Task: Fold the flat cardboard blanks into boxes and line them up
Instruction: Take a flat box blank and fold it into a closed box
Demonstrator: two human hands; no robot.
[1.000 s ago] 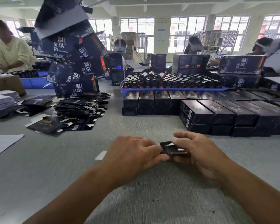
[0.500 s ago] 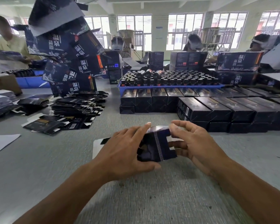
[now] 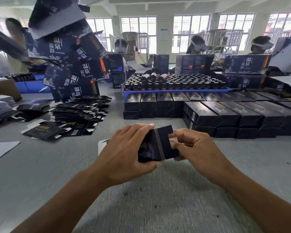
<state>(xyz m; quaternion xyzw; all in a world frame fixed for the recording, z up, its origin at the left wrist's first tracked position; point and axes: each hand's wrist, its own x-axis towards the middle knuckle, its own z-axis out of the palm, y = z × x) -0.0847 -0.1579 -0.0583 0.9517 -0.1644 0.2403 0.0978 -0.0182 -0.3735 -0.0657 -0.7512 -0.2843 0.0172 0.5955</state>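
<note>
A dark cardboard blank (image 3: 158, 145), partly opened into a box shape, is held just above the grey table (image 3: 158, 207) in front of me. My left hand (image 3: 128, 152) grips its left side, fingers over the top and thumb underneath. My right hand (image 3: 196, 152) pinches the flap at its right end. A heap of flat dark blanks (image 3: 77, 113) lies at the left. Folded dark boxes (image 3: 225, 115) stand in rows at the right.
A blue tray (image 3: 175, 90) full of small bottles stands behind the box rows. A tall leaning stack of large printed cartons (image 3: 69, 61) rises at the back left. Several people work at the far side. White sheets (image 3: 0, 148) lie at the left edge.
The blank was flat and low between both hands; it has been lifted and opened out, and its end flap now stands up by my right fingers.
</note>
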